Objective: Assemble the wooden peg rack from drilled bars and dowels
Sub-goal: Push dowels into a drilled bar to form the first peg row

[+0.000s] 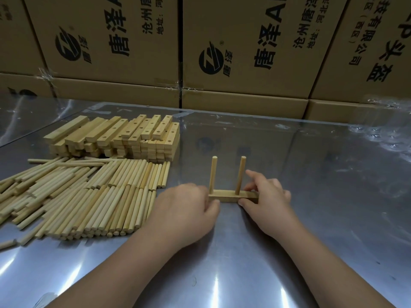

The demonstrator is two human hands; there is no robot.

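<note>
We pinch the drilled bar mid-table, right of the dowel pile, left hand and right hand gripping its ends; tilting it could loosen the two upright dowels.

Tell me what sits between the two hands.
Head view: a drilled bar lying flat with two upright dowels, left hand and right hand gripping its ends.

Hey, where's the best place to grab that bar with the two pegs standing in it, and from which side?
Take the bar at its two short ends, coming in low from left and right, as the left hand and right hand do now. It lies flat on the table, and the two upright dowels block its top face.
</note>
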